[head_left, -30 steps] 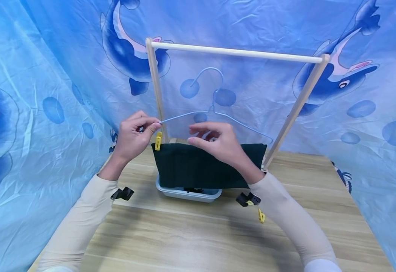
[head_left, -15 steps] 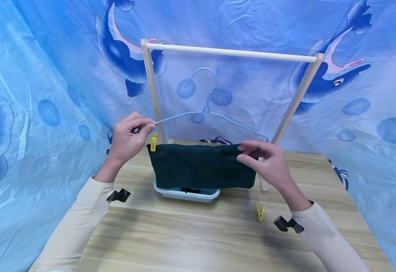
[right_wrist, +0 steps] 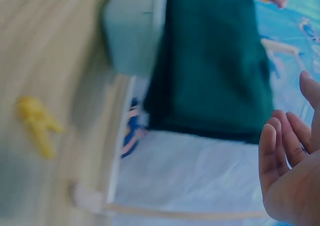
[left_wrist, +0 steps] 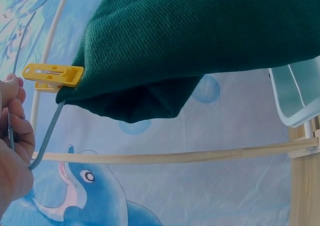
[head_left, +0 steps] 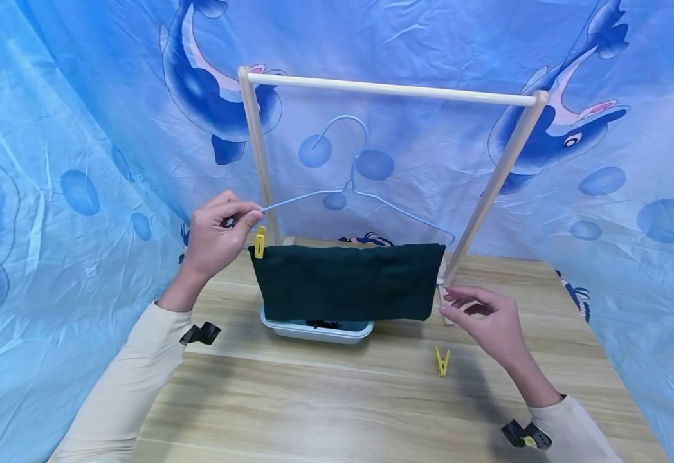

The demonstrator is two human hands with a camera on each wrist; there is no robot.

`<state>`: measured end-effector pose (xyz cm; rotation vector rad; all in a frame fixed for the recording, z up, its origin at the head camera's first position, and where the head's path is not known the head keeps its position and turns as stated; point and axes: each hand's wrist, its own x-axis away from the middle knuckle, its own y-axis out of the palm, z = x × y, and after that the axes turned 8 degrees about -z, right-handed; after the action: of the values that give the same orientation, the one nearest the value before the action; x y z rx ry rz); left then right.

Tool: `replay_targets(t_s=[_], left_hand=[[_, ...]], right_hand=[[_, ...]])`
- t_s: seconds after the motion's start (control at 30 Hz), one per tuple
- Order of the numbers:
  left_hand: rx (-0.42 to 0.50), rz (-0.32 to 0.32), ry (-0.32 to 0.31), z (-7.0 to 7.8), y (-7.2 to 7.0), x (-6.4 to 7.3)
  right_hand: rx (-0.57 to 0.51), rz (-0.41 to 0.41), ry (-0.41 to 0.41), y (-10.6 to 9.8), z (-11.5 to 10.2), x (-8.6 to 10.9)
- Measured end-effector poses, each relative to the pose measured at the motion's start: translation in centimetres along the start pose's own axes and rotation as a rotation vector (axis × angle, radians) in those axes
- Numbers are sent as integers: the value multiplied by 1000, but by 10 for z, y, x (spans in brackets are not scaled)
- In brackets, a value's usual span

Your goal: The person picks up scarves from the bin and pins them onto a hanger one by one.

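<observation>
My left hand [head_left: 218, 235] pinches the left end of a light blue wire hanger [head_left: 319, 192]. A dark green folded cloth [head_left: 348, 283] hangs over the hanger's lower bar. One yellow clothespin [head_left: 260, 242] clips the cloth at its left corner; the left wrist view shows this clothespin [left_wrist: 55, 76] beside my fingers. To the right of the cloth, my right hand [head_left: 490, 321] is in the air with loosely bent fingers, holding nothing. A second yellow clothespin [head_left: 442, 362] lies on the table below that hand, apart from it.
Behind the hanger stands a wooden rack with a white top rod [head_left: 391, 90]. A pale blue basin [head_left: 314, 335] sits under the cloth with something dark inside. Blue dolphin-print curtains [head_left: 76, 128] enclose the wooden table [head_left: 314, 405].
My right hand has moved from in front of the cloth's middle, rightward past its right edge and down toward the table. The left hand keeps its grip on the hanger.
</observation>
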<state>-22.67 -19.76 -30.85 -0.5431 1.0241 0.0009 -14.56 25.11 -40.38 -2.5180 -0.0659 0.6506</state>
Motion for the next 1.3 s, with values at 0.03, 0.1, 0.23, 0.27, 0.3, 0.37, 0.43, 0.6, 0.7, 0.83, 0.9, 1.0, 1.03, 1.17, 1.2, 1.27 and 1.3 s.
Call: replay_targets(t_s=[0.03, 0.1, 0.23, 0.27, 0.3, 0.37, 0.43, 0.6, 0.7, 0.83, 0.9, 1.0, 1.03, 1.17, 1.2, 1.27, 1.3], left_hand=[[1, 0, 0, 0, 0, 0], [1, 0, 0, 0, -1, 0], [0, 1, 0, 0, -1, 0], [-1, 1, 0, 0, -1, 0], [-2, 2, -1, 0, -1, 0], [-4, 1, -2, 0, -1, 0], [-4, 1, -2, 0, -2, 0], [2, 3, -6, -1, -2, 0], [0, 3, -9, -1, -2, 1], [4, -2, -10, -2, -2, 2], [1, -3, -12, -2, -2, 2], [-2, -1, -12, -3, -2, 3], [-3, 0, -13, -3, -1, 3], [8, -4, -7, -2, -1, 3], [11, -5, -6, -2, -1, 3], [17, -5, -3, -2, 0, 2], [20, -5, -2, -2, 0, 2]], right_hand=[[16, -1, 26, 1, 5, 3], [57, -6, 78, 2, 17, 9], [157, -31, 182, 7, 42, 17], [174, -39, 208, 8, 48, 18], [191, -47, 233, 9, 53, 20], [200, -65, 277, 12, 63, 23], [201, -81, 306, 14, 71, 25], [220, -126, 340, 20, 83, 32], [244, -162, 355, 24, 87, 37], [293, -204, 384, 28, 90, 41], [313, -225, 406, 30, 91, 43], [341, -257, 444, 32, 93, 43], [346, -264, 457, 33, 94, 43], [369, -291, 499, 35, 93, 44], [374, -296, 500, 36, 93, 44], [386, -305, 497, 37, 94, 45], [390, -307, 491, 37, 95, 45]])
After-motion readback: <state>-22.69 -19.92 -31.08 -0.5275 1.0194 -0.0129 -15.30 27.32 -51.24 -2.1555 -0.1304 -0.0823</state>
